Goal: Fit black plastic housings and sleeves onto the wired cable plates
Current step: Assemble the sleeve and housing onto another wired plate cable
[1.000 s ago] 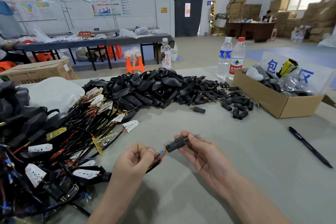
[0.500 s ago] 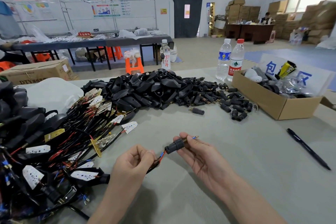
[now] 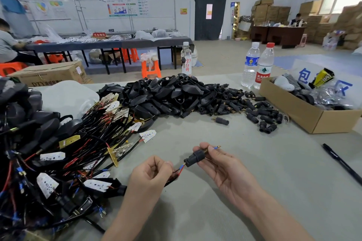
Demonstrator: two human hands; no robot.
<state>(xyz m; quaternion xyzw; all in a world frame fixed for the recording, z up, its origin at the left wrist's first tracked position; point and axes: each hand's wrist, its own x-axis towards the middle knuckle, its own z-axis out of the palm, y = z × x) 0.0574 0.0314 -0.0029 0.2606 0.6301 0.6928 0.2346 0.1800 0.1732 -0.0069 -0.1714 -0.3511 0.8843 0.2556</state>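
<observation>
My right hand (image 3: 221, 172) pinches the black sleeve (image 3: 194, 158), left hand (image 3: 150, 174) grips its wires (image 3: 180, 169). Both on near side of housing pile (image 3: 168, 92).

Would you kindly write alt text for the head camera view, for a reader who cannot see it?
Over a grey table, the right hand pinches a black sleeve threaded on wires that the left hand holds. At left lie tangled wired plates; black housings are heaped behind.

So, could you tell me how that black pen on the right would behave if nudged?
The black pen looks slim and straight, so probably stiff and light. Lying flat on the grey table, it might roll if pushed sideways.
</observation>
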